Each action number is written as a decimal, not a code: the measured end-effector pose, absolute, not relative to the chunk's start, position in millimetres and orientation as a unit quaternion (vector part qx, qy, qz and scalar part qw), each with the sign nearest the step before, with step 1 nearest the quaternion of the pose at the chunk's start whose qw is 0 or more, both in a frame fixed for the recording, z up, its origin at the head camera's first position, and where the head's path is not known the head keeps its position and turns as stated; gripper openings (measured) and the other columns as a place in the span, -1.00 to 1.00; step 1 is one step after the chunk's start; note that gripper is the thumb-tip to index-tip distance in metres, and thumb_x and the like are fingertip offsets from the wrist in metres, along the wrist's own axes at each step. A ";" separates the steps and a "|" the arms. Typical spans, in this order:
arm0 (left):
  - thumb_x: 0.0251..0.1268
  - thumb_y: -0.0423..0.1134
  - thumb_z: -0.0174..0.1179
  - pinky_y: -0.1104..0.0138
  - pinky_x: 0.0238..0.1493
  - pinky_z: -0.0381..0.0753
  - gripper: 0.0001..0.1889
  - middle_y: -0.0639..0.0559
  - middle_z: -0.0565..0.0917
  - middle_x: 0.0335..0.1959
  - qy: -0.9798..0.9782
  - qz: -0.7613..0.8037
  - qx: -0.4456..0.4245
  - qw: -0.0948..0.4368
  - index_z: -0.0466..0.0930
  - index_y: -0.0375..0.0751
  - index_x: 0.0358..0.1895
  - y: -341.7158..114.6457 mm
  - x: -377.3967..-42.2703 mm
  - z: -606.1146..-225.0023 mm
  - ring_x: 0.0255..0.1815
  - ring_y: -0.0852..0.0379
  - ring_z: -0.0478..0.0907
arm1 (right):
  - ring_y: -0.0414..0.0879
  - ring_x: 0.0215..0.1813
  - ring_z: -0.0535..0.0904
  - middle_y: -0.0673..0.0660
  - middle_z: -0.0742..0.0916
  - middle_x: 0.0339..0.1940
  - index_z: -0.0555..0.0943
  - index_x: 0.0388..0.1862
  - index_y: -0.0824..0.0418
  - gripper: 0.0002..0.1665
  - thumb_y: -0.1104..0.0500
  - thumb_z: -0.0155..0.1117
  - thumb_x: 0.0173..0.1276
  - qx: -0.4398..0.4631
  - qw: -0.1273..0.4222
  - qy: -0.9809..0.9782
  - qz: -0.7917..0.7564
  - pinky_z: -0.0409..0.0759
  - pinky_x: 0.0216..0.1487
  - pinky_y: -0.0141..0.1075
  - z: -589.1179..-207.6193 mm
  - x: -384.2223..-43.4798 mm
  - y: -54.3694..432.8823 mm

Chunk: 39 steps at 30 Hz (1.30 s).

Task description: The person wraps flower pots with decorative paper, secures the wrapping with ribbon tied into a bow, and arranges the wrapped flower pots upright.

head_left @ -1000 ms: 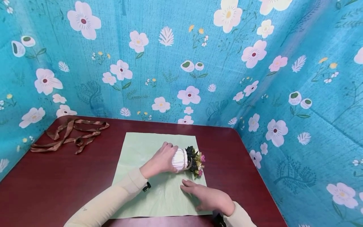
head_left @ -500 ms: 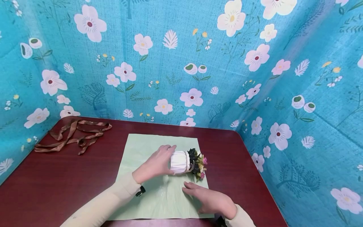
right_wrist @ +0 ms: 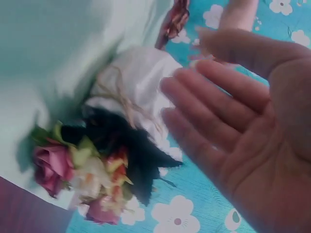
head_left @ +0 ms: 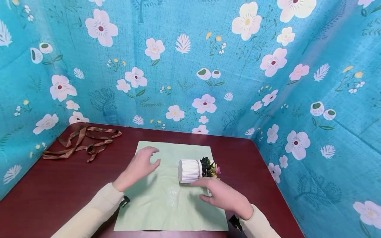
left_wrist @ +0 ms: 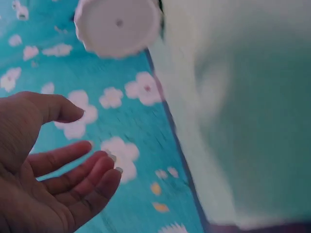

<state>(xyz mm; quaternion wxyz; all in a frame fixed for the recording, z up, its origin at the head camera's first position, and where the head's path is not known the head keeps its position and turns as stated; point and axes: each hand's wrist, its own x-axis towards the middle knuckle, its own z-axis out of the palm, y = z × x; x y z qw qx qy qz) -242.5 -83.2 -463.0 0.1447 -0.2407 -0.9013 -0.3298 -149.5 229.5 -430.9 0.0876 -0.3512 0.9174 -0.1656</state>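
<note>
Paper (head_left: 166, 216) spreads left of the white, sideways pot (head_left: 189, 171), blooms (head_left: 212, 170) at paper's right edge; left hand (head_left: 138, 168), right hand (head_left: 221, 193) relaxed.

The head camera looks forward and down at the pale green sheet (head_left: 160, 208) from farthest off, floral curtain (head_left: 169, 72) above. The left wrist camera looks closely past the left hand (head_left: 138, 168) at the underside of the white pot (left_wrist: 118, 36), upper left; the right wrist camera, seemingly nearer though blurred, faces the flowers (right_wrist: 92, 174), lower left. All views share pot and sheet.
</note>
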 end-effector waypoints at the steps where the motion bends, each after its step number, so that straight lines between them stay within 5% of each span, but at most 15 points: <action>1: 0.19 -0.31 0.41 0.02 -0.09 0.72 -0.65 -0.27 0.73 -0.03 -0.906 -0.327 -0.227 0.144 0.69 -0.42 0.02 -90.6 -243.6 -465.2 -0.13 -0.14 0.72 | -0.14 0.25 0.62 0.01 0.72 0.19 0.64 0.26 0.19 -0.53 0.23 0.40 0.38 -0.350 0.071 0.918 -0.172 0.59 0.26 -0.19 -428.5 -151.8 229.0; 7: 0.21 -0.33 0.38 -0.04 -0.13 0.68 -0.65 -0.32 0.73 -0.14 -0.926 -0.338 -0.140 0.094 0.66 -0.48 0.01 -129.4 -243.3 -480.7 -0.21 -0.15 0.68 | -0.06 0.23 0.59 0.05 0.71 0.18 0.63 0.24 0.19 -0.49 0.19 0.48 0.31 -0.337 -0.017 0.922 -0.188 0.63 0.19 -0.13 -419.7 -168.9 224.9; 13: 0.24 -0.28 0.35 0.08 -0.18 0.63 -0.71 -0.16 0.74 -0.29 -0.917 -0.386 -0.086 0.042 0.68 -0.44 -0.08 -153.6 -238.5 -490.7 -0.29 0.02 0.64 | 0.01 0.37 0.48 0.13 0.59 0.35 0.52 0.38 0.24 -0.29 0.14 0.52 0.27 -0.328 0.015 0.929 -0.170 0.57 0.28 -0.12 -422.6 -189.9 217.5; 24: 0.39 -0.17 0.25 0.02 0.09 0.63 -0.35 -0.44 0.58 0.16 -0.871 -0.473 -0.021 -0.130 0.32 -0.59 0.36 -168.0 -226.2 -491.1 0.19 -0.29 0.56 | 0.02 0.34 0.47 0.16 0.56 0.36 0.50 0.40 0.27 -0.16 0.08 0.60 0.17 -0.308 0.048 0.940 -0.137 0.59 0.24 -0.13 -431.9 -214.6 206.2; 32: 0.42 -0.22 0.18 0.06 0.09 0.65 -0.30 -0.51 0.53 0.20 -0.839 -0.519 -0.021 -0.162 0.16 -0.68 0.41 -168.0 -226.3 -497.4 0.18 -0.27 0.58 | -0.03 0.10 0.57 0.16 0.67 0.17 0.61 0.25 0.28 -0.28 0.14 0.64 0.10 -0.320 0.059 0.935 -0.144 0.64 0.04 -0.20 -430.5 -220.4 201.0; 39: 0.51 -0.28 0.01 0.01 0.14 0.64 -0.30 -0.64 0.39 0.28 -0.787 -0.582 -0.022 -0.204 -0.03 -0.79 0.43 -172.4 -235.1 -497.5 0.28 -0.40 0.48 | 0.02 0.16 0.56 0.21 0.65 0.22 0.59 0.29 0.32 -0.22 0.12 0.65 0.11 -0.306 0.069 0.939 -0.140 0.66 0.05 -0.16 -428.4 -227.6 196.9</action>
